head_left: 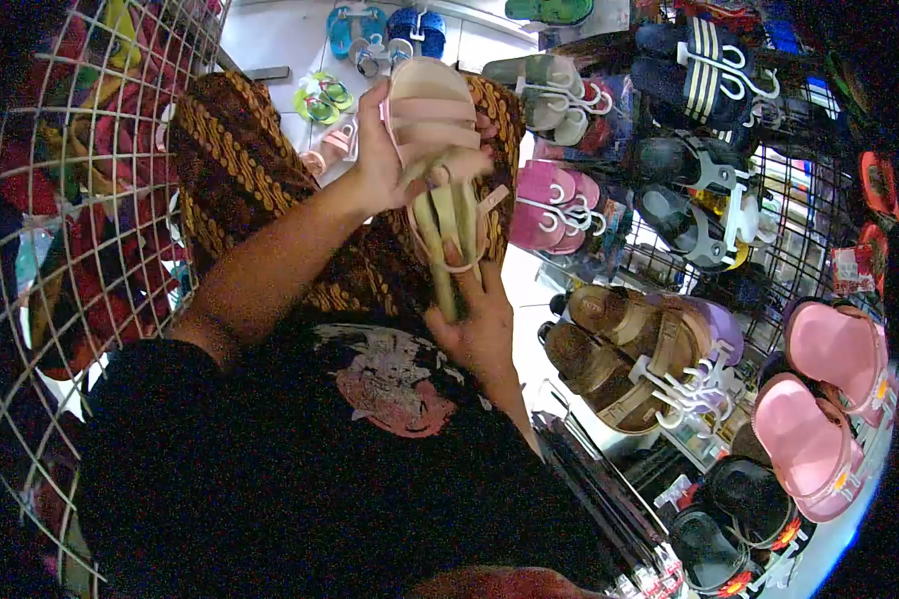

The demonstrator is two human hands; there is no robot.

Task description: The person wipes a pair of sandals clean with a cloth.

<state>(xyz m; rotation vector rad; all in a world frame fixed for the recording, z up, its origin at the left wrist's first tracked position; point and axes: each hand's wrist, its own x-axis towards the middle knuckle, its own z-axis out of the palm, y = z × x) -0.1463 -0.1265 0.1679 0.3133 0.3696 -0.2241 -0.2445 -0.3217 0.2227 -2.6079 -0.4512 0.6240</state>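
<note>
A pale pink sandal (pixel 432 112) with broad straps across the foot is held up over my lap. My left hand (pixel 375 155) is closed around its side, with the thumb along the edge and fingertips showing at the far side. Below the straps, yellowish-beige strips (pixel 440 225) lie along the sandal's lower part; motion blur hides what they are. My right hand (pixel 477 319) is closed at that lower end, its fingers reaching up over the strips and a thin pink strap (pixel 492 203).
Brown patterned cloth (pixel 240 150) covers my legs. A wire grid (pixel 90 150) rises on the left. Sandals hang or stand on the right, including pink clogs (pixel 804 429), brown sandals (pixel 619 344) and striped slides (pixel 704 65). Small green flip-flops (pixel 323 97) lie on the tiled floor.
</note>
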